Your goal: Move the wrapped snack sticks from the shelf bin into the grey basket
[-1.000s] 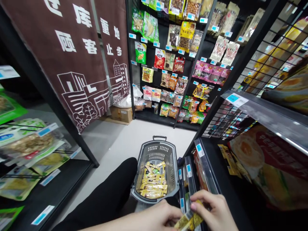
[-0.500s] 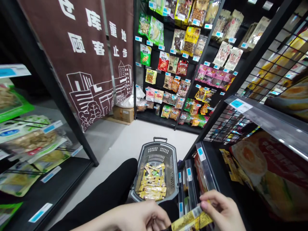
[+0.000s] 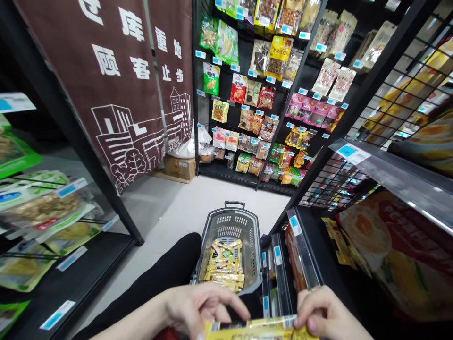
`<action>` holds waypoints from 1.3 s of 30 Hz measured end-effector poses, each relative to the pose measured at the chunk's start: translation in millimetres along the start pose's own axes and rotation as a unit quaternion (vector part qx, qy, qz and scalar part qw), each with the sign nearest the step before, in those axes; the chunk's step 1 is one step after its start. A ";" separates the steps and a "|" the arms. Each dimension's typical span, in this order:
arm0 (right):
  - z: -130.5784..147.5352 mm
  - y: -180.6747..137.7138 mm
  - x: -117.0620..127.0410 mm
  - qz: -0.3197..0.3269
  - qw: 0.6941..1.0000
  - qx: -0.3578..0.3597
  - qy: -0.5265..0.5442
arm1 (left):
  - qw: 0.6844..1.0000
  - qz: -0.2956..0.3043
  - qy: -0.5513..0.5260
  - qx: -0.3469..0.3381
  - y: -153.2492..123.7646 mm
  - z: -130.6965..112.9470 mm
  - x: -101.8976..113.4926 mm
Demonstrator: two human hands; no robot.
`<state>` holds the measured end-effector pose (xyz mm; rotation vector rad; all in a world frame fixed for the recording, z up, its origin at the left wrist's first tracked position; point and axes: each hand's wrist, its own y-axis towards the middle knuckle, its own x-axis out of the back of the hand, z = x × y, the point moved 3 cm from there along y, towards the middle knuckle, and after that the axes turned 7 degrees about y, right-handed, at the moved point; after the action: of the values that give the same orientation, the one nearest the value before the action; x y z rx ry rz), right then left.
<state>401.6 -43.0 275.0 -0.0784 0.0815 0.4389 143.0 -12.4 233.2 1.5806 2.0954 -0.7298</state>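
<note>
Low in the view, my right hand (image 3: pixel 327 309) pinches the right end of yellow stick-shaped snack packets (image 3: pixel 262 329). My left hand (image 3: pixel 200 304) is curled round their left end, its index finger reaching over the top edge. The packets overlap, and their lower part is cut off by the frame. Beyond my hands, a grey shopping basket (image 3: pixel 252 245) stands on the floor between my legs. Inside it lies a heap of similar yellow snack packets (image 3: pixel 224 264).
Shelves with price tags stand close on my right (image 3: pixel 300 245) and left (image 3: pixel 106 241). Ahead is a rack of hanging snack bags (image 3: pixel 279 59). A brown curtain (image 3: pixel 134 99) hangs at the left, with a cardboard box (image 3: pixel 180 168) at its foot.
My left hand has shifted left, and its fingers have spread along the packets. The packets now lie more level and lower in view. My right hand keeps its pinch.
</note>
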 end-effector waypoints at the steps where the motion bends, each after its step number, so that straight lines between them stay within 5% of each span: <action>1: -0.1 -1.4 0.9 -0.004 1.000 0.008 0.024 | 0.999 -0.017 -0.041 -0.031 0.1 -2.7 2.4; 6: -7.7 4.6 0.3 -0.072 0.987 -0.021 0.139 | 0.966 -0.150 -0.112 -0.177 2.4 -4.2 22.6; 14: -10.3 22.3 3.2 -0.189 0.981 0.010 0.052 | 0.932 -0.274 -0.091 -0.219 9.6 -0.5 29.3; 19: -6.1 17.4 -3.3 -0.173 0.972 0.032 -0.158 | 0.909 -0.380 0.089 -0.145 7.1 -11.0 35.9; 22: -1.0 14.8 -3.9 -0.159 0.957 0.026 -0.240 | 0.868 -0.424 0.236 -0.105 0.7 -21.5 37.7; 25: -0.2 16.2 0.7 -0.171 0.949 0.002 -0.265 | 0.826 -0.443 0.333 -0.100 -4.6 -33.7 35.3; 31: -1.6 19.7 21.8 -0.222 0.938 -0.020 -0.264 | 0.791 -0.464 0.385 -0.105 3.5 -38.2 44.1; 35: 7.8 9.0 67.0 -0.305 0.848 -0.034 -0.433 | 0.732 -0.484 0.479 -0.040 14.5 -23.2 77.6; 39: 6.0 -4.4 130.7 -0.352 0.697 -0.085 -0.619 | 0.589 -0.478 0.649 0.056 18.8 -7.4 109.6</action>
<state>521.8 8.7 268.8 0.0219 -1.3139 -0.3545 131.5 78.1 169.2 0.7802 4.1550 0.3619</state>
